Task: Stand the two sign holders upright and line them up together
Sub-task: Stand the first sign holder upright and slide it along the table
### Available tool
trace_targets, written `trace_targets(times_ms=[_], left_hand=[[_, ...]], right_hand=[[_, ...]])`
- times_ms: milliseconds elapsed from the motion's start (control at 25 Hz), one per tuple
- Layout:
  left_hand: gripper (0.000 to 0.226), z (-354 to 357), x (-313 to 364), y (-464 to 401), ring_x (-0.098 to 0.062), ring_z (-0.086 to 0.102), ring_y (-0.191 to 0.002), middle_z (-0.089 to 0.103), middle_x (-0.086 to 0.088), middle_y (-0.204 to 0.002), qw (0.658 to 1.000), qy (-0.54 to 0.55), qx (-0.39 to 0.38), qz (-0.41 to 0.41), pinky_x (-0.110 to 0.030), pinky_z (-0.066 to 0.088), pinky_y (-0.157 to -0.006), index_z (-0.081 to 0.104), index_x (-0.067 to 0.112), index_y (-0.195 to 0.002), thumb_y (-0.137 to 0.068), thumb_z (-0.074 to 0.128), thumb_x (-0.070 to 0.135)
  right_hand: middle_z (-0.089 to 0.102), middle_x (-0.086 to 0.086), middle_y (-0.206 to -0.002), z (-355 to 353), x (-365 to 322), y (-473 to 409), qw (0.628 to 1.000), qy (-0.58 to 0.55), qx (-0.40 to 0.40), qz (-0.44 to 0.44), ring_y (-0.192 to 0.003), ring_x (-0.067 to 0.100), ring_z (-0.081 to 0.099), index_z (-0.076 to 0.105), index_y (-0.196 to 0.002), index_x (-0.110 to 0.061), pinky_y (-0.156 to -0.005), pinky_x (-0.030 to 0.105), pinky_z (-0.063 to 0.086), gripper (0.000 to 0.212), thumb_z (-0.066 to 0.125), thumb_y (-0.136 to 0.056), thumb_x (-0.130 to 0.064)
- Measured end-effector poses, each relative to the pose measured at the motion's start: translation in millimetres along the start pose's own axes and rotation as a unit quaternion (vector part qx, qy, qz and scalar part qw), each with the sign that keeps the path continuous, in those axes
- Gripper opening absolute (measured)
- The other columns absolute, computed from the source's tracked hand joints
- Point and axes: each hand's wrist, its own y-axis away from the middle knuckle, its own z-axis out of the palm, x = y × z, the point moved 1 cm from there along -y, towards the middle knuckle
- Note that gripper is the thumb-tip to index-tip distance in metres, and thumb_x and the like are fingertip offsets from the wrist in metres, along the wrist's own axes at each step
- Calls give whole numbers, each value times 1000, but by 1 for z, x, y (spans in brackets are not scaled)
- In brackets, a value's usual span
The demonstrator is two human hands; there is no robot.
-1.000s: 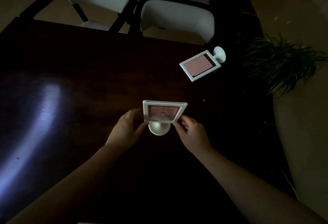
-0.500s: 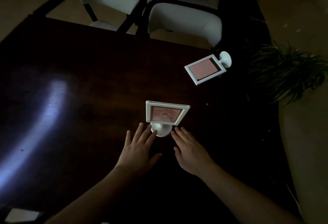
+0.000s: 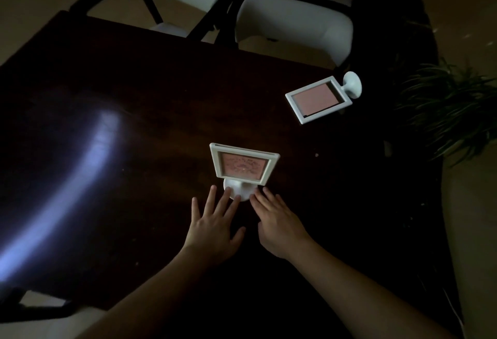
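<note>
One white sign holder (image 3: 243, 162) with a pink card stands upright on its round base in the middle of the dark table (image 3: 134, 112). My left hand (image 3: 215, 223) and my right hand (image 3: 279, 221) lie flat just in front of it, fingers spread, fingertips touching the base from either side. Neither hand holds anything. A second white sign holder (image 3: 320, 99) lies flat on its back near the table's far right corner, its round base pointing to the right.
Two white chairs (image 3: 293, 24) with black frames stand behind the table's far edge. A green potted plant (image 3: 446, 112) sits on the floor to the right. A bright reflection streaks the table's left side.
My hands let go of the near sign holder's frame a second ago, leaving it standing, and now rest flat with fingertips at its base. The far holder has not moved.
</note>
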Motion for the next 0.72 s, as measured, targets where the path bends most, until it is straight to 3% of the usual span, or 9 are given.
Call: trace_targets(times_ms=[360, 720], left_hand=[[79, 2, 12, 2, -27, -23, -147, -10, 6, -164, 997, 16, 12, -69, -65, -3, -115, -1, 33, -155, -87, 20, 66], [76, -2, -31, 3, -26, -22, -147, -9, 8, -164, 996, 28, 23, -86, -64, -5, -114, 3, 36, -155, -88, 19, 66]], right_hand=[[11, 7, -165, 5, 11, -15, 999, -7, -6, -51, -151, 19, -2, 16, -155, -11, -118, 37, -2, 65, 36, -95, -25], [7, 7, -165, 8, -19, -43, 998, -4, -12, -69, -150, 20, -4, 11, -155, -11, -120, 38, -1, 66, 35, -95, -20]])
